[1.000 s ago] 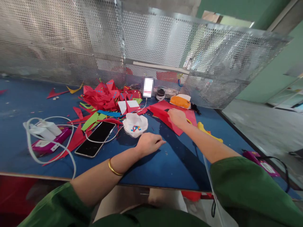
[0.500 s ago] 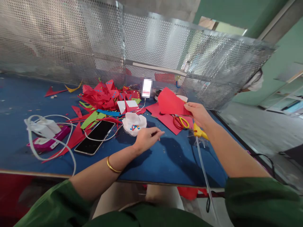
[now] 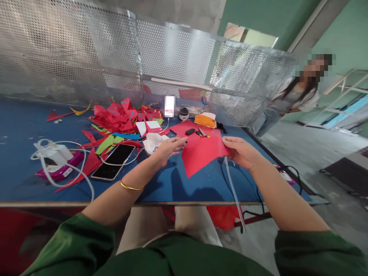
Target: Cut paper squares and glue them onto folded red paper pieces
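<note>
My right hand (image 3: 240, 151) pinches the right edge of a sheet of red paper (image 3: 203, 154), holding it above the table. Beside the paper's left edge is my left hand (image 3: 169, 148), its fingers stretched out and apart; whether the fingertips touch the sheet I cannot tell. Behind the held sheet lies more red paper (image 3: 181, 128), with scissors (image 3: 202, 132) and a small black object (image 3: 190, 131) on it. The held sheet hides part of the scissors. A white crumpled-looking cup (image 3: 151, 141) stands behind my left hand. A translucent glue stick (image 3: 233, 188) sticks out over the table's front edge.
Red paper cutouts (image 3: 115, 117) lie heaped at the back, beside green scraps (image 3: 107, 145). A phone (image 3: 115, 163), white cable and charger (image 3: 53, 153), and purple box (image 3: 73, 164) occupy the left. An orange packet (image 3: 206, 120) sits behind. A person (image 3: 296, 96) stands beyond a perforated metal screen (image 3: 178, 53).
My right hand has brought the red sheet nearer and lower. My left hand has risen toward it and its fingers have spread. The view has turned right, and a person now shows.
</note>
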The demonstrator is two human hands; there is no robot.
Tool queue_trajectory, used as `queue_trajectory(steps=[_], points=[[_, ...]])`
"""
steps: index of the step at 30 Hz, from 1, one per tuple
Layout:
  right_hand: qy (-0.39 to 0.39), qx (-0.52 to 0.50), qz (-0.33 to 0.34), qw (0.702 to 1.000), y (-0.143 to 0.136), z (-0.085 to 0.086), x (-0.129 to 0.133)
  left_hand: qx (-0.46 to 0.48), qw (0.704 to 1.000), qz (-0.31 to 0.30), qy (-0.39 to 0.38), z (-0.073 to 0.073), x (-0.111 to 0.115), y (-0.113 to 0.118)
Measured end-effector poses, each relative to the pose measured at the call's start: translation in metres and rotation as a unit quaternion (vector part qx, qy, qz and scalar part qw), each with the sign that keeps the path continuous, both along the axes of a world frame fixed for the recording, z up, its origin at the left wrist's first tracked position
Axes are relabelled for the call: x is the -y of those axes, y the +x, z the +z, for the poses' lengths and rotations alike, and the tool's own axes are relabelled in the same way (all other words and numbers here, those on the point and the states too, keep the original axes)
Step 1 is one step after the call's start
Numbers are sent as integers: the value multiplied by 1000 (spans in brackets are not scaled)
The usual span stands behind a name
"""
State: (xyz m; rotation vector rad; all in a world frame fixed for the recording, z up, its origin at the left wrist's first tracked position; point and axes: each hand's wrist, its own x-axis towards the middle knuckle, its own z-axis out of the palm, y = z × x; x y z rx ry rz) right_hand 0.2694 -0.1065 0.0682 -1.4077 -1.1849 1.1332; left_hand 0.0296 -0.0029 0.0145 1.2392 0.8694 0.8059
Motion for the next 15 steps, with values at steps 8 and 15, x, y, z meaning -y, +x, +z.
queue_trajectory(steps=[8, 15], points=[[-20, 47, 29, 998, 2, -9, -7, 72, 993, -4, -93, -8, 18, -12], [51, 126, -84, 987, 23, -13, -13, 113, 980, 162, 10, -12, 24, -22]])
